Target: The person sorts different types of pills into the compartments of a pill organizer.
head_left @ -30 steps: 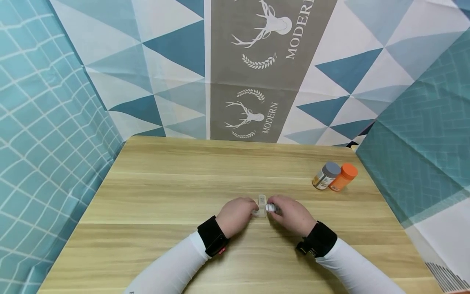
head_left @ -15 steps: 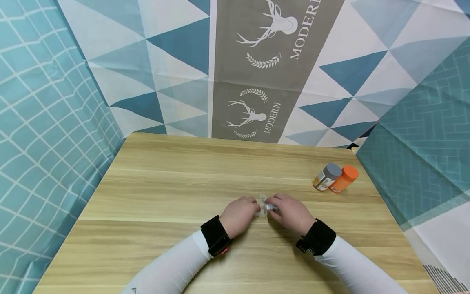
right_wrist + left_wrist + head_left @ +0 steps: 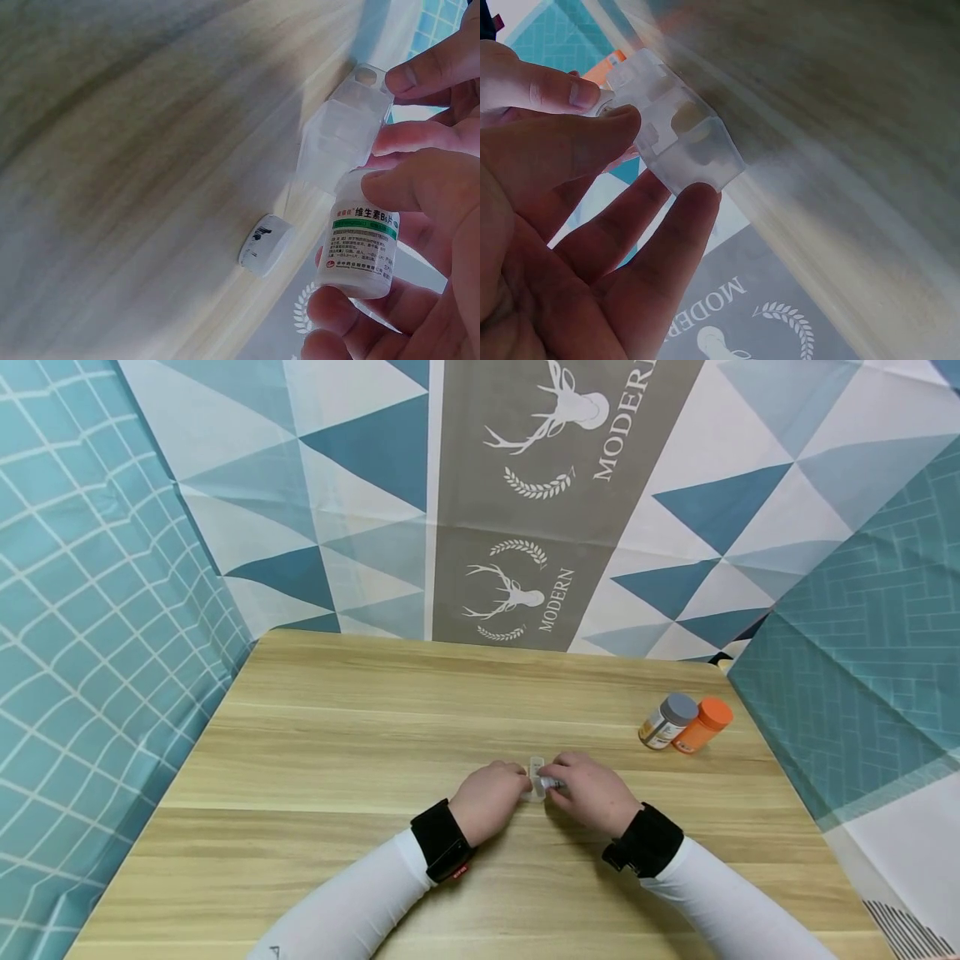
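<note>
Between the two hands lies a small translucent pill organizer (image 3: 537,765) with compartments. My left hand (image 3: 487,802) grips its near end, the thumb and a fingertip (image 3: 697,199) against its sides. Round tablets show in it, a pale one (image 3: 688,118) in the left wrist view and another (image 3: 366,76) in the right wrist view. My right hand (image 3: 596,795) holds a small white pill bottle (image 3: 360,247) with a green band and Chinese print. The bottle is tipped on its side, its mouth end right at the organizer; the thumb partly hides the neck.
A loose white cap (image 3: 266,244) with dark marks lies on the wooden table (image 3: 337,718) near the bottle. Toward the back right stand a grey-capped bottle (image 3: 667,722) and an orange bottle (image 3: 702,725), side by side. Patterned cloth (image 3: 360,485) hangs behind the table.
My right hand has shifted slightly left toward the organizer with the pill bottle, and its fingers cover more of the neck. My left hand keeps its grip. The head view has shifted a little.
</note>
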### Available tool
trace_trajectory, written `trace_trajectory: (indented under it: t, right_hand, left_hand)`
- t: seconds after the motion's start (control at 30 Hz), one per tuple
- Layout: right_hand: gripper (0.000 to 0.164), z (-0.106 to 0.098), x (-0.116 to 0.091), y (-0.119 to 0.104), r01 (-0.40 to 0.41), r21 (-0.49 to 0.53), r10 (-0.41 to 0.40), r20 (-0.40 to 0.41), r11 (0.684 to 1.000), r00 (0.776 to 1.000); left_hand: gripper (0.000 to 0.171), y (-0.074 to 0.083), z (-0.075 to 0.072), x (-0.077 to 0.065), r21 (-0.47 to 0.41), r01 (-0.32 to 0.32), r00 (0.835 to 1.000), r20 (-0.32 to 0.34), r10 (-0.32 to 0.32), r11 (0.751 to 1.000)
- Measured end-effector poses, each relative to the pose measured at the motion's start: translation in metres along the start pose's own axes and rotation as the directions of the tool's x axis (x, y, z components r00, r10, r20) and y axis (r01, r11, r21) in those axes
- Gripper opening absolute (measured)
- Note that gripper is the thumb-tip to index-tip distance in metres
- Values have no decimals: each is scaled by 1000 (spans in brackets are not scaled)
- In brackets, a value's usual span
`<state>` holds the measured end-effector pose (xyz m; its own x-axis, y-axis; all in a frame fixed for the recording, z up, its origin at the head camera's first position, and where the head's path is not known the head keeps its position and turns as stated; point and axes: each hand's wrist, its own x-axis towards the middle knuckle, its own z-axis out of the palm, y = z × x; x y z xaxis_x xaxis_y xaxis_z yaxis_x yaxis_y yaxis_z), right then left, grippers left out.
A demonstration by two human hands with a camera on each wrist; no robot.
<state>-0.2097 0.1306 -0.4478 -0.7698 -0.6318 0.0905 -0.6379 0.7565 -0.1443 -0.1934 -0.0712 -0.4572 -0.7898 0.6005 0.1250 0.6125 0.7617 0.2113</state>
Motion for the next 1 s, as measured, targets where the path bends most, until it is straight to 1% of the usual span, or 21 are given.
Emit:
trace_trajectory:
  t: [0.27,0.43,0.67,0.8,1.0]
  right_hand:
    - [25,-1,3,-1,51,-53,-51,-10,997,999]
    - [23,0,4,-1,81,-72,-82,-20,994,996]
    - [23,0,5,-2,87,-94,-89,-25,992,996]
    - [24,-1,6,-4,96,-98,-99,-29,991,995]
    - [23,0,6,-3,94,-86,-97,-32,992,995]
  left_hand:
    - [19,0,1,1,18,4,1000,-10,-4,1000]
    - [19,0,1,1,10,5,1000,-10,-5,1000]
    - [17,0,2,1,8,-1,1000,-17,1,1000]
    - [18,0,2,0,14,-4,1000,-8,4,1000]
    - [16,-1,1,0,9,0,1000,-6,0,1000]
